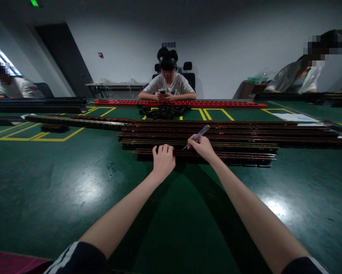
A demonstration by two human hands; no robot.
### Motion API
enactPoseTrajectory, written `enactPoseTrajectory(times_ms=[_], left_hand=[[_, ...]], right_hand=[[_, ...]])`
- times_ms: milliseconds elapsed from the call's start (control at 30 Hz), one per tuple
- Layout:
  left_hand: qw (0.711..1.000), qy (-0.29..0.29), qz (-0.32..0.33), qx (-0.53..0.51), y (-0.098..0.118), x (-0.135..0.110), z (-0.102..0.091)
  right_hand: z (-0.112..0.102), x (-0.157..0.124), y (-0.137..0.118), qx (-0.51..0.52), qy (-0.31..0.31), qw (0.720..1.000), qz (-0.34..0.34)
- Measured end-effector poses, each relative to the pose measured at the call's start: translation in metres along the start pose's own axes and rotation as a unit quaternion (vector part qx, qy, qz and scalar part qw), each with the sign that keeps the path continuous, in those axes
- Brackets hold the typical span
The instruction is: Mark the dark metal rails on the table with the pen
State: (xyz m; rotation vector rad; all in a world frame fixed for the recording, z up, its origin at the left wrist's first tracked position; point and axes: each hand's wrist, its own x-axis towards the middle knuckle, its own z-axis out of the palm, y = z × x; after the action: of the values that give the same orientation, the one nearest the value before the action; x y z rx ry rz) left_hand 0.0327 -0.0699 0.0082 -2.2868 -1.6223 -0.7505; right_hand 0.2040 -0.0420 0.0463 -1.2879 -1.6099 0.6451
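Observation:
Long, dark, narrow strips [245, 156] with coppery and shiny edges lie side by side in a wide stack across the green table. My left hand [164, 160] rests on the nearest strips, its fingers curled over them and gripping the front one. In my right hand [202, 146] is a slim screwdriver [201, 132] with a clear purplish handle, held like a pen. Its thin shaft slants down to the left, with the tip close to the strips just right of my left hand. Whether the tip touches them is hard to tell.
A red slotted rail [225, 104] runs along the far side, behind a heap of small black parts [165, 111]. More dark strips [36, 104] lie at left. Papers [295, 117] lie at right. A person [171, 85] sits opposite, with others at both sides.

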Motion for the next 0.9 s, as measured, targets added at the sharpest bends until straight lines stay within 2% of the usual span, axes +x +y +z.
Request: enactPoseTrajectory(times_ms=[900], left_hand=[[1.0,-0.003,-0.019,0.001,-0.005,0.0,0.002]], right_hand=[[-0.01,0.006,0.022,0.08,-0.024,0.996,0.011]])
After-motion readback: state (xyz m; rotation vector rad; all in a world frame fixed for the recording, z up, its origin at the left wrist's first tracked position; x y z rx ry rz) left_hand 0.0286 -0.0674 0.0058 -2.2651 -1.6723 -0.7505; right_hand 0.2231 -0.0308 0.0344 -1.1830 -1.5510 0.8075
